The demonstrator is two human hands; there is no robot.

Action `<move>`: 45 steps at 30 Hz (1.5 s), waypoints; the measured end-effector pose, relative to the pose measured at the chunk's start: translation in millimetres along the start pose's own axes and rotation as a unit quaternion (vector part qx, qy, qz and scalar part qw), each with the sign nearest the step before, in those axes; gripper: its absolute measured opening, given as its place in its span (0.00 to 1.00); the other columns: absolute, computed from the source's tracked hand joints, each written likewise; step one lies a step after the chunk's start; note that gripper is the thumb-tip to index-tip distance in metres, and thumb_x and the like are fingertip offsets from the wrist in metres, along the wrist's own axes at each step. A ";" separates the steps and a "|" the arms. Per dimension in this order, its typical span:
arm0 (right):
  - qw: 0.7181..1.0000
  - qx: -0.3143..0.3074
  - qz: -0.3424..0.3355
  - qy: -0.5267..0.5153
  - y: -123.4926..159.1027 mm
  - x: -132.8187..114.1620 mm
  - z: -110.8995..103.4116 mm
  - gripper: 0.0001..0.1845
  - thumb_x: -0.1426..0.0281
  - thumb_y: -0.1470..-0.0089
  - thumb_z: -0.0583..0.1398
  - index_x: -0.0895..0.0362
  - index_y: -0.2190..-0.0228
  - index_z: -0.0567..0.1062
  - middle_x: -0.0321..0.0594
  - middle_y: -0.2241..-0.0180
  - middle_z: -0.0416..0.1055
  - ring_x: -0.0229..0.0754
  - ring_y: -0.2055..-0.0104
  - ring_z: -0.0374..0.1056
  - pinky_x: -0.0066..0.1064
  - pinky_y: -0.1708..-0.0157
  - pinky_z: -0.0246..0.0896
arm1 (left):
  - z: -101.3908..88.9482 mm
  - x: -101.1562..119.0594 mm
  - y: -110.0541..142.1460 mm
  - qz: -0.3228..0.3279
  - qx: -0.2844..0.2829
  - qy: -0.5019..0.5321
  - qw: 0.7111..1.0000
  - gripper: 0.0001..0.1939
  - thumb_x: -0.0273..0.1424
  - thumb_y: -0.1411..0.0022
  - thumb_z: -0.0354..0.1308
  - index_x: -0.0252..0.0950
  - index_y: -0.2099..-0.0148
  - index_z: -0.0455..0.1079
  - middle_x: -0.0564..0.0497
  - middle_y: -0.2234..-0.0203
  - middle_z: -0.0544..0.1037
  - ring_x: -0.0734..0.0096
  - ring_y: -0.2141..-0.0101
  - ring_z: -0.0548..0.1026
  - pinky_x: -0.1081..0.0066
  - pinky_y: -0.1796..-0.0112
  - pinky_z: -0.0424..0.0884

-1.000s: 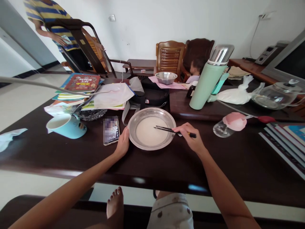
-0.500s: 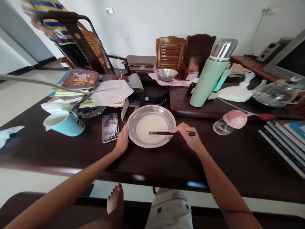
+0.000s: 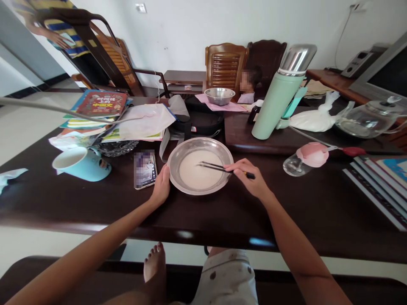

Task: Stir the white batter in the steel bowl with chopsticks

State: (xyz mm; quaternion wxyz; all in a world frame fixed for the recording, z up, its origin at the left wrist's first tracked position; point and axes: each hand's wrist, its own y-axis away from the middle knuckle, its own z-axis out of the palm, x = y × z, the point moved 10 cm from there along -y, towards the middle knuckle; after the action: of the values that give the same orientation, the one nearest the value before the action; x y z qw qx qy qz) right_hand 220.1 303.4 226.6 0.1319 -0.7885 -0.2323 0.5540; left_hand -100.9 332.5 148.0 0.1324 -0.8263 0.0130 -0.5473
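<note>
A shallow steel basin (image 3: 178, 149) holding a pale, milky batter (image 3: 193, 174) sits on the dark table (image 3: 104, 203) in front of me. My right hand (image 3: 249, 181) is closed round a pair of dark chopsticks (image 3: 216, 167), whose tips lie in the batter near its middle. My left hand (image 3: 161, 188) rests against the basin's left rim, fingers curved along it. A phone (image 3: 145, 170) lies just left of that hand.
A light blue mug (image 3: 81, 164) lies on its side at the left, by stacked books (image 3: 95, 111). A green thermos (image 3: 281, 95), a glass teapot (image 3: 369, 120), a pink-lidded jar (image 3: 303, 158) and more books (image 3: 381, 182) fill the right. A small bowl (image 3: 219, 95), chairs and two people are beyond.
The chopsticks have swung round in the batter, their tips going from right of centre to left and back towards the middle. My left hand has stayed on the rim.
</note>
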 end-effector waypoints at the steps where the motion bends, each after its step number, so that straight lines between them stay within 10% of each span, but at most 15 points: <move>1: 0.999 0.033 0.010 -0.004 0.1 2.7 -8.0 0.20 0.52 0.32 0.59 0.47 0.64 0.87 0.40 0.60 0.87 0.50 0.56 0.76 0.47 0.50 0.68 | -0.1 0.1 0.1 -0.001 0.000 -0.002 1.000 0.42 0.62 0.29 0.40 0.31 0.38 0.72 0.36 0.39 0.76 0.49 0.35 0.71 0.53 0.32 0.62; 8: 0.999 -0.043 -0.005 -0.022 1.0 -2.6 10.2 0.22 0.50 0.32 0.58 0.47 0.62 0.87 0.40 0.59 0.87 0.49 0.57 0.76 0.45 0.52 0.69 | -0.7 1.0 0.2 -0.003 0.001 -0.005 1.000 0.42 0.62 0.29 0.40 0.31 0.39 0.73 0.35 0.39 0.76 0.48 0.36 0.71 0.53 0.32 0.62; 13: 0.998 0.060 0.026 -0.020 1.3 6.9 -15.1 0.25 0.50 0.31 0.56 0.48 0.67 0.87 0.41 0.64 0.86 0.50 0.58 0.77 0.48 0.51 0.69 | -0.2 -1.4 0.0 -0.009 0.002 0.004 1.000 0.42 0.63 0.30 0.41 0.34 0.39 0.73 0.37 0.38 0.76 0.50 0.36 0.71 0.53 0.32 0.62; 18: 1.000 -0.025 0.001 -0.016 -0.1 0.9 3.9 0.22 0.50 0.33 0.58 0.47 0.63 0.87 0.40 0.60 0.87 0.49 0.57 0.76 0.46 0.51 0.69 | -0.5 0.1 0.1 -0.003 0.004 0.006 1.000 0.42 0.63 0.30 0.41 0.34 0.39 0.73 0.38 0.39 0.77 0.51 0.37 0.72 0.53 0.32 0.61; 24: 0.998 0.054 0.027 -0.028 1.5 7.7 -12.5 0.26 0.49 0.31 0.55 0.48 0.69 0.86 0.40 0.66 0.86 0.49 0.61 0.77 0.46 0.53 0.68 | 1.7 1.7 0.2 -0.002 -0.006 0.007 1.000 0.41 0.63 0.30 0.41 0.35 0.39 0.73 0.38 0.39 0.77 0.51 0.37 0.72 0.53 0.33 0.62; 28: 0.999 -0.048 0.004 -0.017 0.7 -1.9 10.3 0.24 0.49 0.32 0.56 0.47 0.66 0.86 0.40 0.62 0.87 0.49 0.58 0.77 0.46 0.52 0.69 | -0.3 -0.1 0.1 -0.006 0.005 0.010 1.000 0.41 0.63 0.30 0.41 0.35 0.39 0.73 0.38 0.40 0.77 0.49 0.37 0.72 0.51 0.32 0.61; 34: 0.998 0.056 0.030 -0.010 0.6 3.9 -13.5 0.27 0.48 0.32 0.55 0.49 0.71 0.85 0.41 0.66 0.86 0.50 0.61 0.77 0.48 0.52 0.69 | 0.4 0.2 0.4 -0.007 -0.004 0.003 1.000 0.42 0.64 0.30 0.41 0.34 0.39 0.72 0.38 0.38 0.77 0.51 0.36 0.71 0.53 0.32 0.62; 39: 0.999 -0.039 0.003 -0.019 0.9 -3.7 9.2 0.25 0.48 0.32 0.56 0.48 0.67 0.86 0.41 0.63 0.87 0.49 0.59 0.76 0.46 0.52 0.70 | -0.8 1.4 0.4 -0.002 0.002 0.005 1.000 0.42 0.64 0.31 0.41 0.34 0.39 0.73 0.38 0.38 0.76 0.51 0.36 0.72 0.53 0.32 0.62; 45: 0.998 0.044 0.032 -0.028 1.2 4.8 -10.2 0.27 0.49 0.31 0.55 0.49 0.70 0.85 0.41 0.66 0.86 0.49 0.60 0.77 0.48 0.51 0.70 | 0.1 0.6 0.5 -0.008 0.002 0.008 1.000 0.42 0.65 0.31 0.41 0.34 0.40 0.73 0.38 0.39 0.77 0.49 0.37 0.72 0.52 0.32 0.62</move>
State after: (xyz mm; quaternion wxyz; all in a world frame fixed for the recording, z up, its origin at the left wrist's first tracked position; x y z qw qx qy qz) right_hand 231.1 305.3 225.8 0.1422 -0.7730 -0.1857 0.5898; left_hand -100.6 331.9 148.3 0.1293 -0.8215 0.0065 -0.5553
